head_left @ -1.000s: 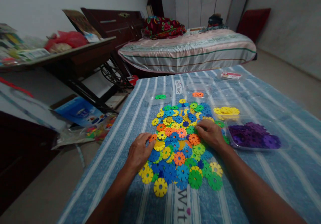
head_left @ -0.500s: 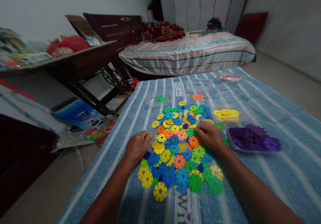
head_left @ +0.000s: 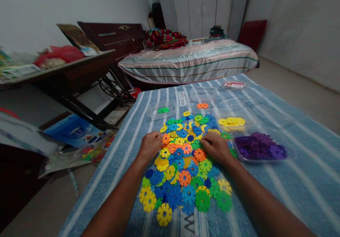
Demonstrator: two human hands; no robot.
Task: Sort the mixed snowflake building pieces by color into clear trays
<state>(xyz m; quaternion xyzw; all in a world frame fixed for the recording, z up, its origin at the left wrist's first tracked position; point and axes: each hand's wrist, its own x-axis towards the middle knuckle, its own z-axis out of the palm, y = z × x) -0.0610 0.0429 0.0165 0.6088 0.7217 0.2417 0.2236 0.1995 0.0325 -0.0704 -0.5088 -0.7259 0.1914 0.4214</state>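
Note:
A spread of notched plastic discs [head_left: 174, 193] in yellow, blue, green and orange covers the middle of the table. At its left edge my left hand [head_left: 152, 144] is closed, its thumb and fingertips pinching an orange disc [head_left: 166, 139]. Part of that disc is hidden by the fingers. My right hand [head_left: 216, 145] rests at the right side of the spread with its fingers curled together over the discs. What they grip, if anything, is hidden. Close to the right hand lies an orange disc [head_left: 200, 154].
Clear plastic tubs hold purple discs [head_left: 256, 146], yellow discs [head_left: 232, 121], orange discs [head_left: 202, 106] and green discs [head_left: 163, 110]. A small clear box [head_left: 234, 84] sits at the far right. Striped cloth [head_left: 111, 180] covers the table. Beyond stands a bed [head_left: 186, 65]; a side table [head_left: 87, 63] is at left.
My left hand has moved forward and slightly right along the spread with the orange disc. My right hand stays in about the same place. The whole view has shifted slightly.

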